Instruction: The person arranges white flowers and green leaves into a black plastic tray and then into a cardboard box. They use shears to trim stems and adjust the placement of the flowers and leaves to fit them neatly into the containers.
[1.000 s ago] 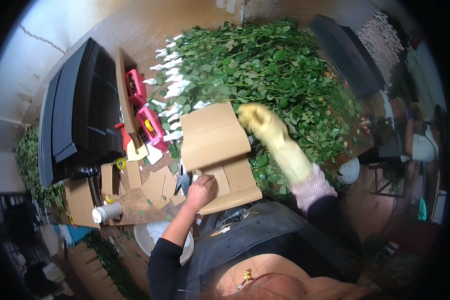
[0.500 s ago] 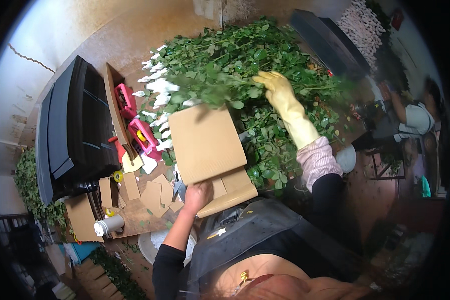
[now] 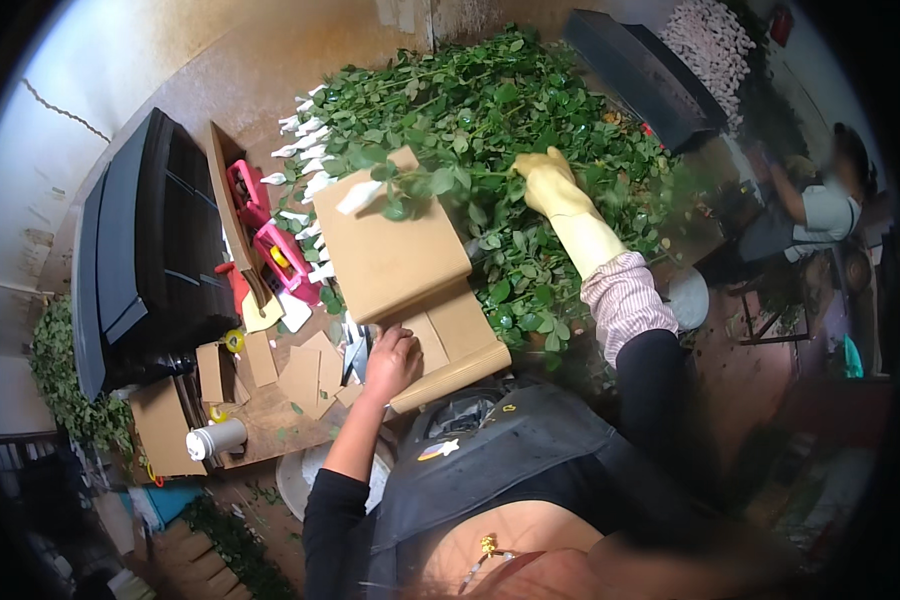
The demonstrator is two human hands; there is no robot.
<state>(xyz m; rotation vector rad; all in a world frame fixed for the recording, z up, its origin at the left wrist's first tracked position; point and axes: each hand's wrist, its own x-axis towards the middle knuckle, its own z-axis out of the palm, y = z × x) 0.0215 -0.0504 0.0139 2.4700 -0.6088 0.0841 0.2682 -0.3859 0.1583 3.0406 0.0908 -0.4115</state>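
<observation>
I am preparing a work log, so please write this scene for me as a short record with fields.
Left hand: bare, resting on the lower cardboard panel
Right hand: in a pale yellow glove, appears closed on a leafy stem
Stem tip: white-wrapped, over the upper cardboard panel; contact unclear
Beyond the panels: heap of leafy stems
Left side: pink holders, grey cylinder
Far right: co-worker

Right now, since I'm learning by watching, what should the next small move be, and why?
Probably lower the white-tipped stem onto the cardboard: the gloved right hand appears to hold it, its white tip shows over the cardboard, and the bare left hand is at the cardboard's near left edge.
</observation>
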